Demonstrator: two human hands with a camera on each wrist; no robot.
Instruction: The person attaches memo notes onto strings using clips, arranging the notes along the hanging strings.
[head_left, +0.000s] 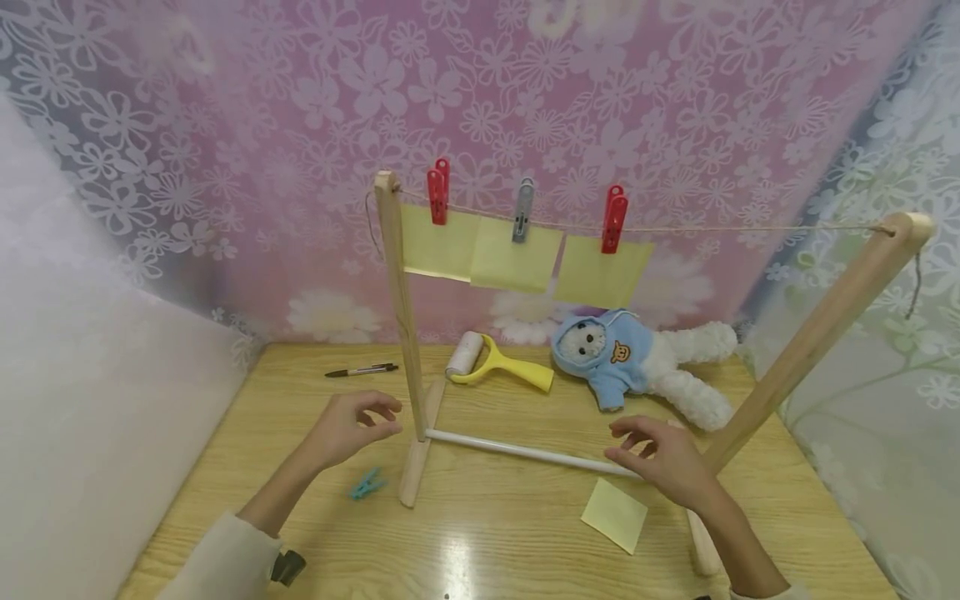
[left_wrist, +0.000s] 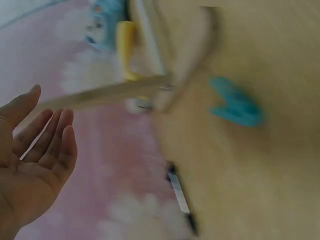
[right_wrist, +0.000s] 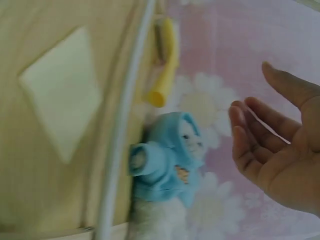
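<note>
My left hand (head_left: pixel 351 427) hovers left of the wooden stand's left post (head_left: pixel 406 317), fingers loosely bent and holding nothing. A teal clothespin (head_left: pixel 367 484) lies on the table below it. My right hand (head_left: pixel 660 457) is also bare, raised by the right post (head_left: pixel 817 350), over the right end of the white rod (head_left: pixel 525 452). Just below that hand a yellow sticky note (head_left: pixel 615 515) lies on the table. From the string (head_left: pixel 712 228) hang three yellow notes, pinned by a red clothespin (head_left: pixel 438 193), a grey clothespin (head_left: pixel 522 210) and another red clothespin (head_left: pixel 614 220).
Behind the rod lie a yellow-handled lint roller (head_left: pixel 517 371) and a white plush toy (head_left: pixel 637 358) in a blue hoodie. A pen (head_left: pixel 362 370) lies at the back left of the wooden table (head_left: pixel 480 533). Floral curtain (head_left: pixel 525 100) closes off the back.
</note>
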